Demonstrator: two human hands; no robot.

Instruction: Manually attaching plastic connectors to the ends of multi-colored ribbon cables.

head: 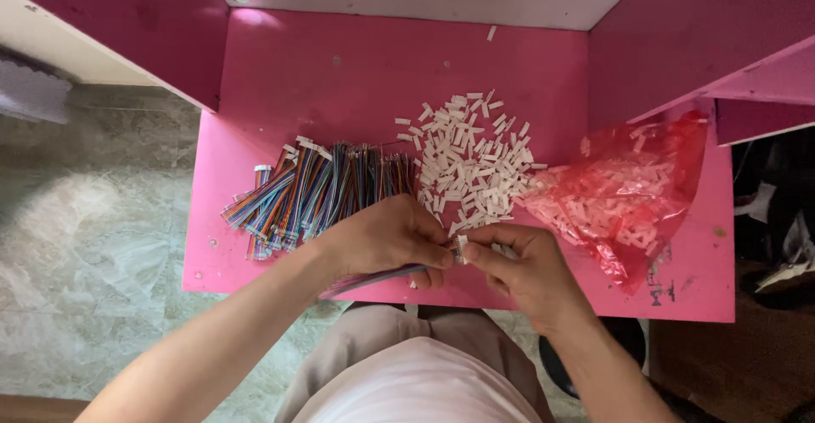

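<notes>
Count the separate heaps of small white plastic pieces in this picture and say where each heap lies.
2. One loose heap lies on the pink table, right of the coloured ribbon cables. The other sits inside the red plastic bag further right; pieces beneath may be hidden.

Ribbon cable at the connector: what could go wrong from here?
The white connector is pinched only at the fingertips of the left hand and right hand, so it may slip. The ribbon cable overhangs the pink table edge. The loose connector pile could scatter.
</notes>
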